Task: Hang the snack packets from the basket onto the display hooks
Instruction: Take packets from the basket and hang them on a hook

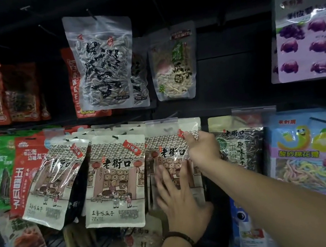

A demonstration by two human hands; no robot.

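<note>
Snack packet [166, 144]: right hand [202, 148] pinches, left hand [179, 199] presses.

Right hand [202, 149] pinches cream packet [167, 154] (left hand [180, 201] flat below), apparently hooked.

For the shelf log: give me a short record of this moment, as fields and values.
being hung: cream packet, lower row
right hand: grips its top right corner
left hand: flat on its lower half, fingers spread
hook: hidden behind clear tag; cannot tell if the packet is on it
neighbours on its left: middle packet of the same design hangs straight; tilted packet beyond it
</note>
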